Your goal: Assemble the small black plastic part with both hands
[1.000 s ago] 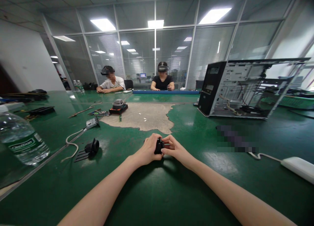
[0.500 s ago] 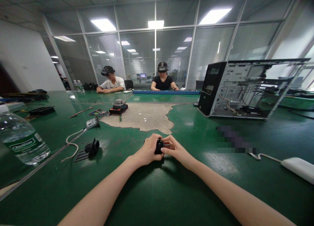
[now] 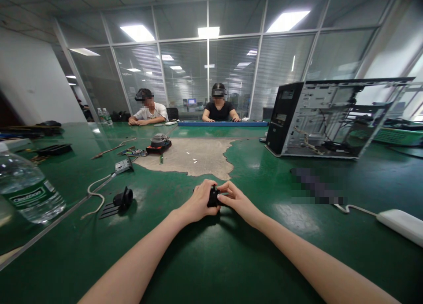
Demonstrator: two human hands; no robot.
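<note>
Both hands meet at the middle of the green table [image 3: 211, 268] around a small black plastic part [image 3: 213, 197]. My left hand [image 3: 198, 202] is closed over it from the left and hides much of it, so its kind cannot be made out. From the right, my right hand [image 3: 234, 199] has its thumb and fingertips pressed on the part's right end. To the left, on the tabletop, lies a black piece with a round collar and long prongs [image 3: 119, 202], apart from the hands.
An opened computer case [image 3: 287, 119] stands at the right. A water bottle [image 3: 31, 189], a metal bracket with a cable [image 3: 124, 165] and a cooler with a fan [image 3: 159, 144] are on the left. A white power strip [image 3: 401, 224] lies right. Two people sit across the table.
My hands stay in nearly the same place on the black part, with the right fingertips shifted very slightly. The whole view has drifted a little.
</note>
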